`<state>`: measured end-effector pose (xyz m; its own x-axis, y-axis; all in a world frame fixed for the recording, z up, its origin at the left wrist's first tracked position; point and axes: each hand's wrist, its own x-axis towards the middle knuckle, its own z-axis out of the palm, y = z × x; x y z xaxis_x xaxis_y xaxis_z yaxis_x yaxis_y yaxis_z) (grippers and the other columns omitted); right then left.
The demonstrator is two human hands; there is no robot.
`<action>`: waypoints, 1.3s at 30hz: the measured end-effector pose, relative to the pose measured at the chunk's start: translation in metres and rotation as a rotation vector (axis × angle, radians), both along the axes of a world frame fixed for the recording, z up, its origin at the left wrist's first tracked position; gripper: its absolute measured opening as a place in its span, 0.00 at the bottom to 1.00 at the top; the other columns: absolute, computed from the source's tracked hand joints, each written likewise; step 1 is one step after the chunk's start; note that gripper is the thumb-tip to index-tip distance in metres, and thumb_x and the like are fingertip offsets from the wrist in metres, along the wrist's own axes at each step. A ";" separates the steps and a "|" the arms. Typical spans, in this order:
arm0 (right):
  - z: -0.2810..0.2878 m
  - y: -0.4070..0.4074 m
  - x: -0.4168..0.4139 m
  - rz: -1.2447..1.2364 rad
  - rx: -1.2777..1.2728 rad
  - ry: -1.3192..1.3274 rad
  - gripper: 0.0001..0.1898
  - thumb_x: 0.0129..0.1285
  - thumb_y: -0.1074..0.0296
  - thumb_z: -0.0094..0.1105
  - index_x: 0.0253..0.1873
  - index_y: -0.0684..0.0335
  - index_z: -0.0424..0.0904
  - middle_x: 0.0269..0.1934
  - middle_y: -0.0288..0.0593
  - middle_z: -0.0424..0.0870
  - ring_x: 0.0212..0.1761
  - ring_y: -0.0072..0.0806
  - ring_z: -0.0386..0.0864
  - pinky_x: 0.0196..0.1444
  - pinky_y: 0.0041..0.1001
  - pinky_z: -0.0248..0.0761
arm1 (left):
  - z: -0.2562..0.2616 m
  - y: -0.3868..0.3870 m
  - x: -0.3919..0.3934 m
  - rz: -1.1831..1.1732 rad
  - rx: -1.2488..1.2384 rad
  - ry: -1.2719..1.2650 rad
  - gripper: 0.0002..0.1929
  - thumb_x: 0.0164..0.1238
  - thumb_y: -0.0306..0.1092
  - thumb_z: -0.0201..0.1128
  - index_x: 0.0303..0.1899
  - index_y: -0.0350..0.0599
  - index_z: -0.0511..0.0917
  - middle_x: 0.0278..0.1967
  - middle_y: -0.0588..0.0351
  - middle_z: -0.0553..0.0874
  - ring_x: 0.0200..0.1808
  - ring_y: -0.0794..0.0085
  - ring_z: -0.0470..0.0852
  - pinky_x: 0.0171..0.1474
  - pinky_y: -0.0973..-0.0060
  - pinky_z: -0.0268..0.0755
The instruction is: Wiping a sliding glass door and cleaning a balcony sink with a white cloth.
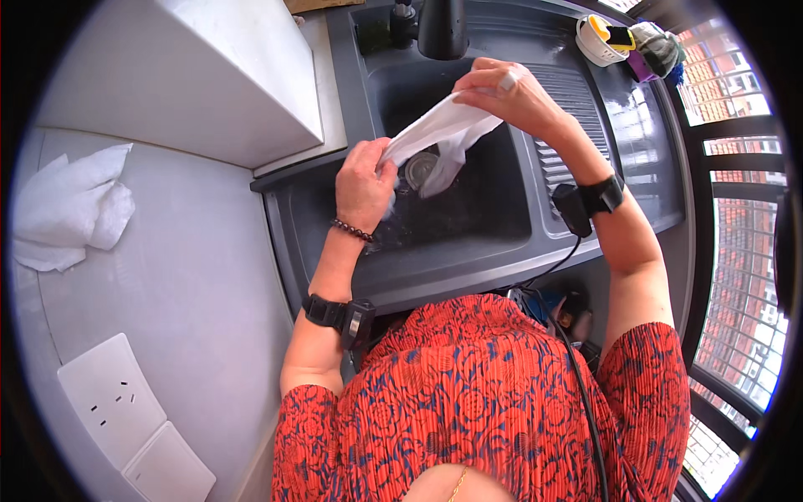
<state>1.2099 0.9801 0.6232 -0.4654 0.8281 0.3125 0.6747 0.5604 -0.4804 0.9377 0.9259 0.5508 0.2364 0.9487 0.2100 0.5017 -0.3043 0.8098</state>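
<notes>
Above the basin of a dark grey sink (489, 241), a white cloth (433, 128) is stretched between both hands. My left hand (365, 182) pinches its lower left end between thumb and fingers. Farther up and to the right, my right hand (505, 94) grips the other end; a pale ring is on one finger. Part of the cloth hangs down over the round metal drain (421, 169). The black faucet (442, 31) stands beyond the cloth, not touching it. What lies under my left palm is mostly hidden.
A ribbed drainboard (558, 94) adjoins the basin on the right. A white basket (599, 44) with sponges stands at the back right beside a grey knitted item (655, 49). Another white cloth (75, 207) is at the far left. A black cable (580, 389) runs down over the shirt.
</notes>
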 end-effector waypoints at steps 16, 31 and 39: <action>-0.243 -0.077 -0.025 0.037 -0.667 -0.796 0.16 0.63 0.61 0.52 0.45 0.70 0.81 0.42 0.60 0.84 0.46 0.53 0.83 0.50 0.42 0.77 | -0.137 -0.018 0.019 -0.506 -0.295 0.723 0.20 0.62 0.44 0.62 0.53 0.46 0.80 0.58 0.46 0.75 0.61 0.51 0.73 0.61 0.58 0.69; -0.298 -0.089 -0.049 -0.463 -1.049 0.074 0.31 0.56 0.61 0.66 0.64 0.67 0.70 0.52 0.55 0.82 0.54 0.44 0.81 0.54 0.36 0.73 | -0.247 -0.002 0.042 0.331 -1.394 -0.378 0.23 0.69 0.44 0.60 0.53 0.30 0.75 0.46 0.44 0.86 0.49 0.58 0.85 0.54 0.65 0.76; -0.150 -0.095 0.027 -0.590 -1.031 0.882 0.20 0.67 0.60 0.62 0.54 0.70 0.80 0.39 0.38 0.84 0.39 0.22 0.80 0.44 0.25 0.74 | -0.083 0.003 0.024 -0.077 -0.894 -0.686 0.08 0.74 0.38 0.58 0.41 0.45 0.80 0.28 0.68 0.79 0.26 0.87 0.72 0.27 0.84 0.64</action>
